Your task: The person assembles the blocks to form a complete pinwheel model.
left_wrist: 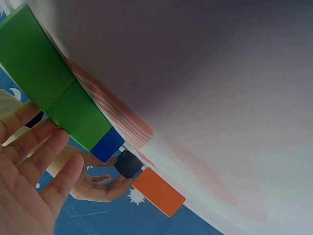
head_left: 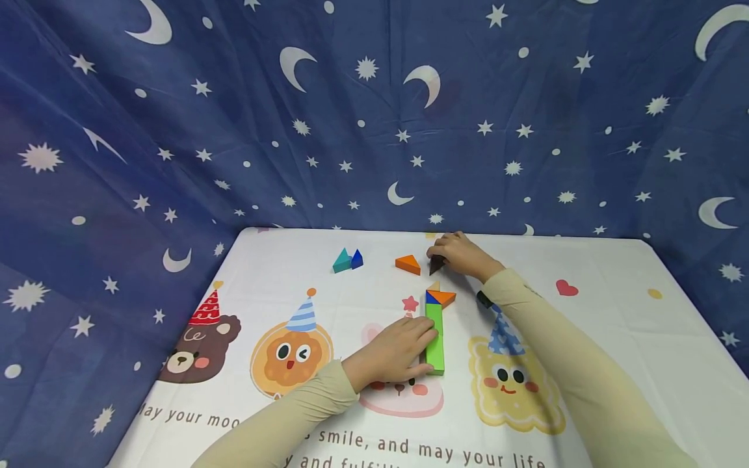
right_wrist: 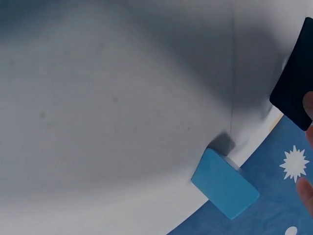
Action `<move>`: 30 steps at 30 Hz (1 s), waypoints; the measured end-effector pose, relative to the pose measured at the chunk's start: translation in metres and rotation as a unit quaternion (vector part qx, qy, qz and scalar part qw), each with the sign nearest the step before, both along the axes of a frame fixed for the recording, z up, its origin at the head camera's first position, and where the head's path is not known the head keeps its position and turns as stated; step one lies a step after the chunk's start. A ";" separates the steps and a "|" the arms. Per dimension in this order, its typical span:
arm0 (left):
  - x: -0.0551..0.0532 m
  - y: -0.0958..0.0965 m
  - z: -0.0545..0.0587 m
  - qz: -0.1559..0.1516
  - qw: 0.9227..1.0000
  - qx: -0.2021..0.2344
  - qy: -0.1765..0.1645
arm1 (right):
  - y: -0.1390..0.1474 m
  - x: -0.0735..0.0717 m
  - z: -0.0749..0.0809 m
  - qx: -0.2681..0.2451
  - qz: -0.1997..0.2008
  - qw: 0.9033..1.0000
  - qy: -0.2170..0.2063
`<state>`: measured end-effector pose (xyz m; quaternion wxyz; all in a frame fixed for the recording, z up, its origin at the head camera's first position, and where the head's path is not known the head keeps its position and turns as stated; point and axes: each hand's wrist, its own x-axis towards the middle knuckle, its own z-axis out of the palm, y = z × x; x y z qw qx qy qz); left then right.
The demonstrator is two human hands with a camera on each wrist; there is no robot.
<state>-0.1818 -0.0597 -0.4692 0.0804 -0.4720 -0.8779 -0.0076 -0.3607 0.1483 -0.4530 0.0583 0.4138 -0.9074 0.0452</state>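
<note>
Two green blocks lie end to end in a column on the printed tablecloth, a seam between them in the left wrist view. My left hand rests against their left side, its fingers extended. At the column's far end sit a blue triangular block and an orange triangular block, with a pale tan tip behind. Farther back, my right hand pinches a dark triangular block. This dark block also shows at the right wrist view's edge, beside the fingertips.
Another orange triangular block lies just left of the right hand. Farther left, a teal triangular block and a small blue one stand side by side. A blue starry curtain rises behind the table.
</note>
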 end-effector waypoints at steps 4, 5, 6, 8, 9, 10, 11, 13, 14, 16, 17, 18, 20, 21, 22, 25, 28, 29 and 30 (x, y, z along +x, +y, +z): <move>0.000 0.000 0.000 0.000 1.000 0.001 0.001 | 0.002 0.002 0.001 0.009 -0.002 1.000 0.009; 0.000 0.000 -0.001 0.000 1.000 0.002 0.001 | 0.003 0.002 0.001 0.013 -0.006 1.000 0.012; 0.000 0.000 -0.001 0.000 1.000 0.002 0.001 | 0.004 0.001 0.001 0.016 -0.009 1.000 0.016; 0.000 0.000 -0.001 0.001 1.000 0.000 0.001 | 0.006 0.001 0.000 0.020 -0.016 0.999 0.023; 0.000 0.000 -0.002 0.002 1.000 0.000 0.001 | 0.007 0.001 -0.001 0.022 -0.017 0.999 0.029; 0.000 -0.001 -0.002 0.003 1.000 -0.001 0.001 | 0.007 0.000 -0.001 0.023 -0.017 0.999 0.033; 0.000 -0.001 -0.002 0.003 1.000 -0.002 0.001 | 0.008 0.000 -0.002 0.023 -0.016 0.999 0.037; 0.000 -0.001 -0.002 0.004 1.000 -0.003 0.000 | 0.008 0.000 -0.003 0.014 -0.011 0.999 0.037; 0.000 -0.001 -0.002 0.003 1.000 -0.003 -0.001 | 0.008 0.000 -0.004 0.010 -0.007 0.999 0.037; 0.000 -0.001 -0.001 0.003 1.000 -0.003 -0.002 | 0.007 0.001 -0.004 -0.001 0.002 0.999 0.035; 0.001 0.000 0.000 0.003 1.000 -0.003 -0.003 | 0.006 0.001 -0.004 -0.005 0.007 0.999 0.035; 0.001 0.000 0.000 0.003 1.000 -0.003 -0.003 | 0.005 0.002 -0.004 -0.008 0.011 0.999 0.035; 0.001 0.000 0.001 0.003 1.000 -0.005 -0.003 | 0.003 0.003 -0.004 -0.009 0.017 0.999 0.040; 0.002 0.000 0.001 0.003 1.000 -0.006 -0.002 | 0.003 0.004 -0.004 -0.010 0.016 0.999 0.042; 0.002 0.000 0.001 0.003 1.000 -0.006 -0.002 | 0.002 0.004 -0.004 -0.012 0.015 0.999 0.043; 0.001 0.000 0.000 0.003 1.000 -0.006 -0.002 | 0.003 0.006 -0.003 -0.017 0.001 0.999 0.042; 0.001 0.000 -0.001 0.004 1.000 -0.005 -0.003 | 0.005 0.008 -0.002 -0.026 -0.012 0.999 0.036; 0.001 0.000 -0.001 0.004 1.000 -0.005 -0.004 | 0.006 0.009 -0.002 -0.026 -0.015 0.999 0.033; 0.001 0.000 -0.001 0.005 1.000 -0.005 -0.005 | 0.007 0.009 -0.002 -0.027 -0.016 0.999 0.029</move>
